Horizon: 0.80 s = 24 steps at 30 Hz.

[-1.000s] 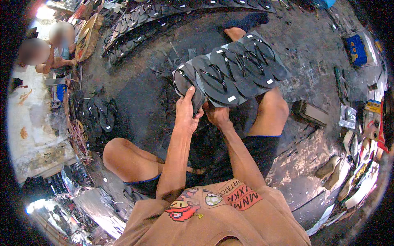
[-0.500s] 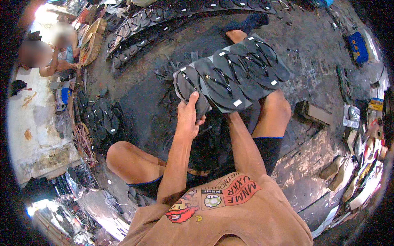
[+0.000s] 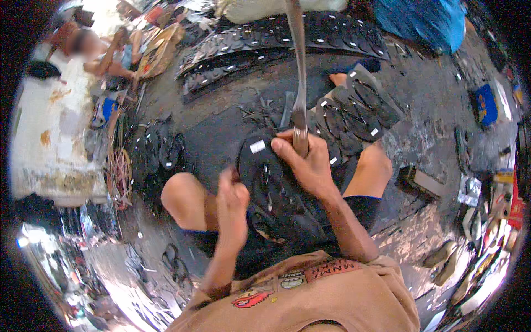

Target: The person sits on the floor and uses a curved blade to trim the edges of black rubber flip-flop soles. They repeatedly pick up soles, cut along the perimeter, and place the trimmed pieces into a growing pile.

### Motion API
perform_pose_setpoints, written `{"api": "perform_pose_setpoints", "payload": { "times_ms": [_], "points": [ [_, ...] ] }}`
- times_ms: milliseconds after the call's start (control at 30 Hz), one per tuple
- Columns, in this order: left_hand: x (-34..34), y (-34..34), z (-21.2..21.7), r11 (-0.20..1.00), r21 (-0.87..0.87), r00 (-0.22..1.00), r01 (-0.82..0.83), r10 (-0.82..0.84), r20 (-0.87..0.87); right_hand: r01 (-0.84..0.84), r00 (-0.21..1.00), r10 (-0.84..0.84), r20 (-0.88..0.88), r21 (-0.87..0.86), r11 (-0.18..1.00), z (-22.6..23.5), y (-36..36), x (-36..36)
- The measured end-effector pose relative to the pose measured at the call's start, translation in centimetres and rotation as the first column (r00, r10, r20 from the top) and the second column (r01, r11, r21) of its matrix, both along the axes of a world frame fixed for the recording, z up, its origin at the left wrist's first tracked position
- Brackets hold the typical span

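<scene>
A black sandal (image 3: pixel 263 177) with a small white tag lies on my lap between my knees. My right hand (image 3: pixel 307 163) is closed around the lower end of a long metal tool (image 3: pixel 298 77), which stands up over the sandal's top edge. My left hand (image 3: pixel 232 202) is blurred, with its fingers curled at the sandal's left edge. A fanned row of black sandals (image 3: pixel 357 113) with white tags rests over my right leg, just right of the tool.
Long rows of black sandals (image 3: pixel 265 50) lie along the back. A blue bag (image 3: pixel 423 22) sits at the top right. Another person (image 3: pixel 97 50) sits at the top left. More sandals (image 3: pixel 160 152) lie left of my knee. A block (image 3: pixel 420 182) is on the right.
One sandal has come off the fanned row onto my lap. My right hand now grips the long metal tool. My left hand has dropped back toward my left knee.
</scene>
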<state>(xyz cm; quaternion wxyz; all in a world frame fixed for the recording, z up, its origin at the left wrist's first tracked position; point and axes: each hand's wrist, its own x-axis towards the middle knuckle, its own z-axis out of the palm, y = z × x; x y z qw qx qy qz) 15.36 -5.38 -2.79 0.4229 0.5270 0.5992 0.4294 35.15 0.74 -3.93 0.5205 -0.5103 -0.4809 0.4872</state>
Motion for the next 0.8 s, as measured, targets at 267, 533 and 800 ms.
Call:
{"api": "perform_pose_setpoints", "payload": {
  "times_ms": [267, 533, 800],
  "points": [
    [-5.5, 0.6, 5.9, 0.887, -0.402, 0.806, 0.226, 0.061, 0.588, -0.174, 0.963, 0.212, 0.166, -0.218, 0.96, 2.4, -12.8, 1.2],
    [-6.5, -3.1, 6.5, 0.881, -0.456, 0.82, 0.128, 0.164, 0.548, -0.291, 0.805, 0.394, 0.445, -0.283, 0.914, -0.1, -27.4, 2.3],
    [-5.7, -2.0, 7.3, 0.879, -0.446, 0.952, 0.169, -0.028, 0.305, -0.307, 0.782, 0.455, 0.426, -0.372, 0.876, -2.2, -18.2, 0.1]
  ]
}}
